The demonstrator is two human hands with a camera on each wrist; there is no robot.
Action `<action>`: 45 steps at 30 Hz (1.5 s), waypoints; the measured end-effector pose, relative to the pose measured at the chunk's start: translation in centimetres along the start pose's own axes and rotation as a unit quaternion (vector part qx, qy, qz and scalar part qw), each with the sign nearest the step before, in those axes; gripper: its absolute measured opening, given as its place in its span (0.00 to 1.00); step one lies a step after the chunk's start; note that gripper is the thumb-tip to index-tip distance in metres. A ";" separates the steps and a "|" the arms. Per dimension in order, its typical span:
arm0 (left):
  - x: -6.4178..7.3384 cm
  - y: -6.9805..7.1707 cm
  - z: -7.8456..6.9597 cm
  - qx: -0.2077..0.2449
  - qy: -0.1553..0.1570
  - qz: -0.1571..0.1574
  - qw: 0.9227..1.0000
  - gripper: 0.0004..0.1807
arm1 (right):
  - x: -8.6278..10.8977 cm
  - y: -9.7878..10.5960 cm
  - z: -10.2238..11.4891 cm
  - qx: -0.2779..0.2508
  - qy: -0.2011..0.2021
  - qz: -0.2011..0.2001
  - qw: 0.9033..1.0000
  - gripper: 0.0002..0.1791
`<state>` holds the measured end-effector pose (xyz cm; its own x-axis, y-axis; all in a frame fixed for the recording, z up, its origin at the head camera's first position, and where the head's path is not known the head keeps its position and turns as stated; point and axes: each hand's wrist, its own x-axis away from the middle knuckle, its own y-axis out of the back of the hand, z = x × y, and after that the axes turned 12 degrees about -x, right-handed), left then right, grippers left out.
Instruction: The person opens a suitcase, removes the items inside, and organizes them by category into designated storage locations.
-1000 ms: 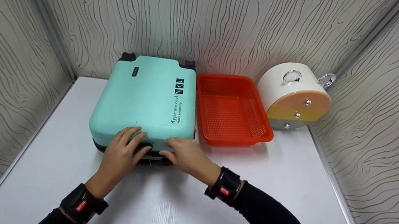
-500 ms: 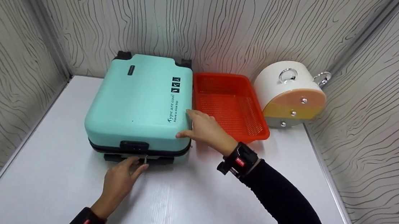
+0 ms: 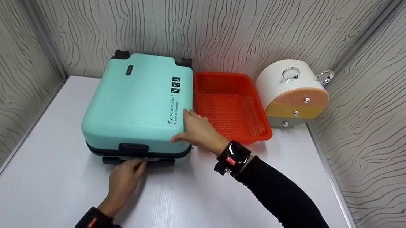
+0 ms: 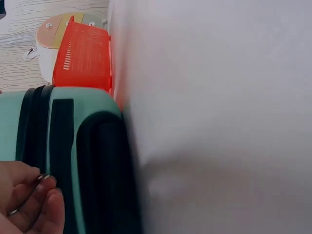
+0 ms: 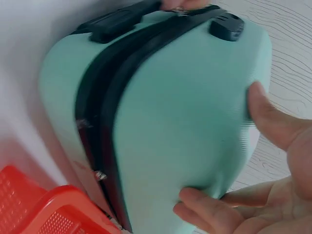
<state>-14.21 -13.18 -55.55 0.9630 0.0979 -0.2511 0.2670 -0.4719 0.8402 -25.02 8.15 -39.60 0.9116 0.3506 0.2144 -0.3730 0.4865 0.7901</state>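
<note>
A mint-green suitcase (image 3: 141, 101) lies flat on the white table, its black zipper band (image 5: 129, 61) running round the side. At its front, below the black carry handle (image 3: 133, 148), my left hand (image 3: 123, 180) pinches a small metal zipper pull (image 4: 43, 176) between thumb and finger. My right hand (image 3: 201, 130) rests on the lid's near right corner with fingers and thumb spread, as the right wrist view (image 5: 229, 214) also shows. Another metal zipper piece (image 5: 100, 175) hangs on the band at the suitcase's right side. Most of the pull is hidden by the left fingers.
A red perforated basket (image 3: 259, 136) stands right beside the suitcase. Farther right is a white rounded drawer box (image 3: 276, 74) with orange, yellow and grey drawers and clear ring ears. Patterned wall panels (image 3: 233, 24) enclose the table (image 3: 180, 207) at back and sides.
My left hand has dropped from the suitcase's front edge to the zipper pull. My right hand has moved from the front edge to the lid's right corner. The head view has shifted slightly.
</note>
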 end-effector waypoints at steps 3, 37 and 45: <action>-0.1 1.0 0.7 -0.041 -0.037 -0.028 0.998 0.06 | 0.0 0.1 0.1 0.005 -0.004 0.000 1.000 0.62; -4.2 10.8 14.0 -0.175 -0.046 0.016 0.983 0.11 | 0.1 -0.3 -0.2 0.002 0.003 -0.008 1.000 0.62; -7.6 11.2 15.5 -0.181 -0.044 0.047 0.981 0.13 | 0.2 -0.2 0.0 0.013 0.010 -0.009 1.000 0.61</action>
<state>-19.10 -32.78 -51.64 0.9816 -0.0143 -0.1907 0.1872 -0.1316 0.9735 -24.71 8.13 -39.71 0.9145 0.3580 0.1887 -0.3515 0.4714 0.8088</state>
